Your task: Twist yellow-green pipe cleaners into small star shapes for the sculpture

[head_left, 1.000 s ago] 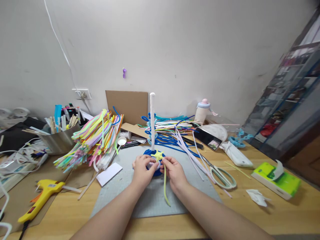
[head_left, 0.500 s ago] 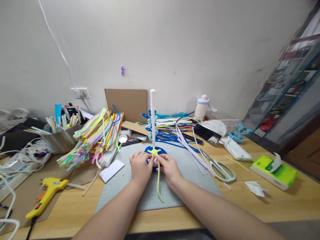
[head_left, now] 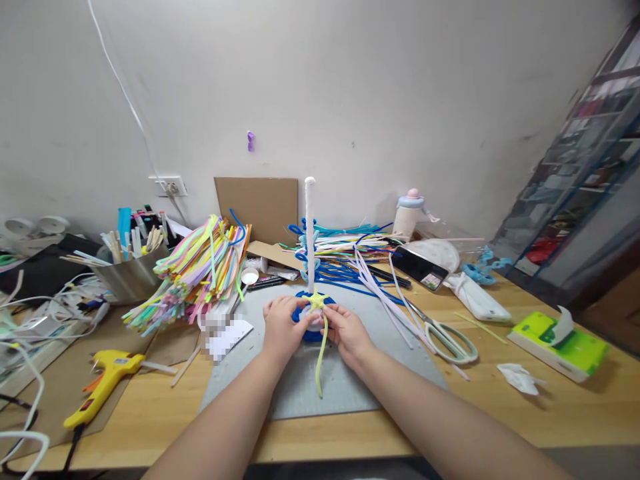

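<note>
Shaping/placing step, I'd guess: R hand (head_left: 350, 337) pinches yellow-green fuzzy strip (head_left: 321, 363), fingertips nearly shut, by pale-yellow fuzzy star (head_left: 317, 302) over round blue fuzzy piece (head_left: 313, 337). L hand (head_left: 283, 328) curled, part-open alongside; can't tell its grip. Needs steady, light pressure, prob.

No wording, brand or number can be read.
Print or marks too small or blurred to make out show around the upright brown cardboard panel (head_left: 256, 208): to its left and nearer the camera, a pale label (head_left: 121, 361) on the yellow glue gun (head_left: 103, 390); to its right and nearer, a lit patch on the screen of the black phone (head_left: 419, 267); farther right and nearer still, the bright green tissue pack (head_left: 537, 328), whose printing is blurred. Nearer than the panel and slightly left, the white card (head_left: 240, 330) is partly covered by a pixelated patch.
</note>
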The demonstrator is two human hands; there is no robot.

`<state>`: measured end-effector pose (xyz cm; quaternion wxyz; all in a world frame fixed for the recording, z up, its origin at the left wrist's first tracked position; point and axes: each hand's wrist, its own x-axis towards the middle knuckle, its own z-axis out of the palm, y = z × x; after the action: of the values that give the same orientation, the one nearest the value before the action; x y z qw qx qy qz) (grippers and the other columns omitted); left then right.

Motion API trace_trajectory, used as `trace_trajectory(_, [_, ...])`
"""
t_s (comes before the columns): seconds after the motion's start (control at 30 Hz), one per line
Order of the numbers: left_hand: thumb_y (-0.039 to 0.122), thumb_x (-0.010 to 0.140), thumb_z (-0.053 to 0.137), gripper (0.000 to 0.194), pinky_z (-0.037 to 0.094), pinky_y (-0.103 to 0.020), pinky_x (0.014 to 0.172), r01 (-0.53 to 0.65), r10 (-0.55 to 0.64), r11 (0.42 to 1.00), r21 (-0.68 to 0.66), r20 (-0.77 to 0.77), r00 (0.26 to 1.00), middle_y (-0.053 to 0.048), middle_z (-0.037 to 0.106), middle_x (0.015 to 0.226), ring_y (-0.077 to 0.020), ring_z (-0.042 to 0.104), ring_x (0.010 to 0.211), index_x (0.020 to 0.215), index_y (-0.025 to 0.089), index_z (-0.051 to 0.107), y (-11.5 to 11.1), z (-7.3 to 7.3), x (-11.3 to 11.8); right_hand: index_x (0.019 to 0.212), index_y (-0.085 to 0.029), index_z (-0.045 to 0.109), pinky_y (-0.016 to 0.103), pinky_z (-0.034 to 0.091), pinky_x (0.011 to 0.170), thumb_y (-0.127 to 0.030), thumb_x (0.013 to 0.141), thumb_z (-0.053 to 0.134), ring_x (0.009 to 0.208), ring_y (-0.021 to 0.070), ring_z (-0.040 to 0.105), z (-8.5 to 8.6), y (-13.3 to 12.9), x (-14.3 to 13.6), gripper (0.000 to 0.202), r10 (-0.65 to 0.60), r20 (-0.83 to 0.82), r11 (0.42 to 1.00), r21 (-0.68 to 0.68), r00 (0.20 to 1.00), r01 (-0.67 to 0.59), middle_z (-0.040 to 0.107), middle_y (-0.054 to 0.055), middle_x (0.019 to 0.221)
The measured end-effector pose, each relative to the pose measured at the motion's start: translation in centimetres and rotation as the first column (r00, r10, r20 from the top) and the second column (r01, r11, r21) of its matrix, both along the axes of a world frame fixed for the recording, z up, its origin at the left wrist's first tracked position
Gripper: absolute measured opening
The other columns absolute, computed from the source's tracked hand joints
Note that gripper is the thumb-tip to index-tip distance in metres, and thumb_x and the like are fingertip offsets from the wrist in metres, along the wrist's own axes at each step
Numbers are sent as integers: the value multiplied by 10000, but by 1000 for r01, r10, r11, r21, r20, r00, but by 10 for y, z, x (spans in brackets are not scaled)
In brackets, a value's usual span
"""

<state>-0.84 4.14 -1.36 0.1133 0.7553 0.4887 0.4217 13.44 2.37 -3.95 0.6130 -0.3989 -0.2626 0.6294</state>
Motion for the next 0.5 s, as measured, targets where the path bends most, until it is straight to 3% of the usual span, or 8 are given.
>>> trace_trajectory(0.1, [419,752,582,287,343,-376,881,63,-9,984,-165,308,951,-69,672,921,-233,570,920,925,202,657,12,-4,-3,748,-164,587,186,482,476,-340,550,787,527,88,573,-1,7,13,332,22,22,1000,0,1000,-22,609,-35,594])
trace_trajectory(0.17, [445,730,597,349,401,-335,804,166,6,945,-283,523,852,-80,666,905,-216,586,870,933,165,645,18,-7,-3,739,-152,595,181,453,445,-317,545,793,514,93,568,0,11,22,323,72,58,997,2,996,-72,610,-22,587])
trace_trajectory(0.23, [443,659,668,413,428,-298,727,269,23,897,-350,646,763,-76,656,879,-185,591,790,943,146,625,22,-8,0,720,-137,603,163,382,388,-291,541,797,485,91,543,2,12,29,306,143,96,989,11,985,-144,601,-9,559])
trace_trajectory(0.37, [375,545,770,494,420,-240,607,436,-4,797,-418,718,696,-44,636,797,-120,557,638,949,136,616,18,-4,4,680,-130,589,148,192,342,-277,554,788,400,48,413,7,10,35,277,265,152,961,35,952,-273,547,-29,504])
trace_trajectory(0.5, [374,582,755,346,386,-221,560,566,-88,657,-499,695,714,-23,633,666,-99,530,557,789,117,651,8,4,4,696,-138,578,162,129,383,-304,599,753,383,23,283,9,7,33,261,314,246,939,65,917,-339,434,-82,449])
